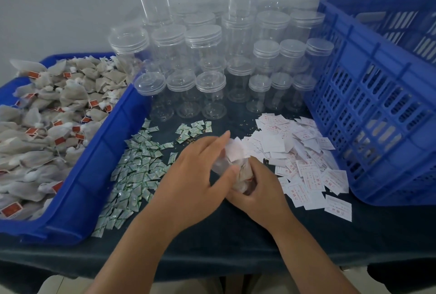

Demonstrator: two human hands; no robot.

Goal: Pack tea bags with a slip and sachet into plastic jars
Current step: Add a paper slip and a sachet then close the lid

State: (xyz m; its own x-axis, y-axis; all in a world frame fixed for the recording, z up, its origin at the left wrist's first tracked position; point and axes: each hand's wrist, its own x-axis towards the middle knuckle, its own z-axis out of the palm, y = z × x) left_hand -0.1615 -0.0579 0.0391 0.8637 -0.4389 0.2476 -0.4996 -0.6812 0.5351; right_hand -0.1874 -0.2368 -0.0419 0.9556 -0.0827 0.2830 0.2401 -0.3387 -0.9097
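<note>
My right hand (257, 187) grips a clear plastic jar (243, 177), tilted on its side at the table's middle, with tea bags inside. My left hand (195, 166) reaches over the jar's mouth, and a white slip (236, 152) sticks up there by its fingers; motion blur hides how the fingers lie on the slip. A blue tray (99, 149) on the left is heaped with tea bags (47, 116) carrying red tags. Green-and-white sachets (134, 171) lie scattered beside the tray. White slips (302, 159) with red print are piled on the right.
Many lidded clear jars (210, 90) stand in rows at the back, some stacked, with two tall tubes of jars behind. A large blue slotted crate (382, 95) stands at the right. The table wears a dark cloth (236, 241); its front edge is near me.
</note>
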